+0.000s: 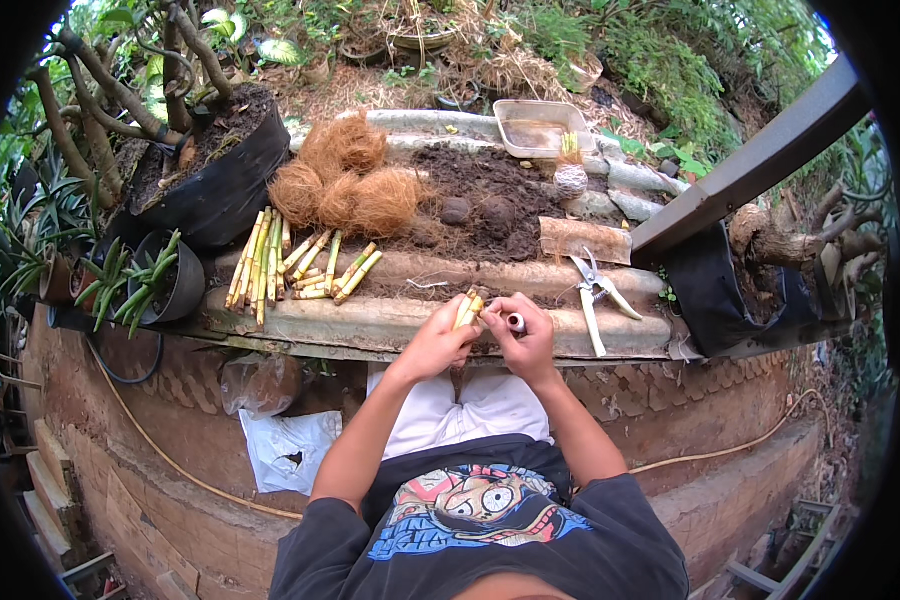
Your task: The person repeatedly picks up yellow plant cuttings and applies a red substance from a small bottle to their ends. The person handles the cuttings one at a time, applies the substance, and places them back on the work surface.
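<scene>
My left hand (436, 339) is closed around a small bunch of yellow-green cane cuttings (468, 309), held upright near the front edge of the corrugated sheet. Touching the bunch's top, my right hand (523, 337) holds a small spool of thread (517, 323); any strand between the hands is too fine to make out. Right of the hands lie pruning shears (594, 292) with white handles, blades apart. More cane cuttings (259, 262) lie to the left, below several clumps of brown coconut fibre (345, 180). A wrapped ball with cut stems (570, 180) stands at the back right.
Dark soil (487, 195) with round lumps covers the sheet's middle. Behind it sits a clear plastic tray (544, 129). A curved roof-tile piece (585, 238) lies beside a slanting metal post (750, 157). Potted plants flank both sides; a white plastic bag (291, 450) lies below.
</scene>
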The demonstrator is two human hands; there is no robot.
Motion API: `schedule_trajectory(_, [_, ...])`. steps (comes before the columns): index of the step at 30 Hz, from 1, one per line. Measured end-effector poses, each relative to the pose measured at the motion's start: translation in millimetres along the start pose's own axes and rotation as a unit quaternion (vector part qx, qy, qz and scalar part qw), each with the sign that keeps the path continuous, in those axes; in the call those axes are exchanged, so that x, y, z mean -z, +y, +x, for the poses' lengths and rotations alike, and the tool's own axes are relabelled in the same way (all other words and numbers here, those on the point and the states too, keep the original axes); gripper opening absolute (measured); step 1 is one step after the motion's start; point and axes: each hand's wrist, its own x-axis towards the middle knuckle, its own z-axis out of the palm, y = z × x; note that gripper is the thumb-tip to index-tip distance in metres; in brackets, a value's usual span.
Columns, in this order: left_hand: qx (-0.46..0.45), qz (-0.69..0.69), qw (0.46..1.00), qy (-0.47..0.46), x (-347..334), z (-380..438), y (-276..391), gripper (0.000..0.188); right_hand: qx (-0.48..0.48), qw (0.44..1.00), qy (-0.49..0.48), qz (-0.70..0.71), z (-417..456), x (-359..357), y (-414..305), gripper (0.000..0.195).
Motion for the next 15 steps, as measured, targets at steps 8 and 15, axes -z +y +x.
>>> schedule_trajectory(8, [-0.019,0.136,0.985,0.101,-2.6,-2.5,-13.8,0.027,-0.150,0.985,-0.012,0.081,1.9,-2.0,-7.1,0.011])
schedule_trajectory(15, [-0.036,0.091,0.995,0.010,1.0,-13.5,-4.3,0.020,-0.055,0.997,-0.045,0.014,7.6,-0.2,-20.1,0.010])
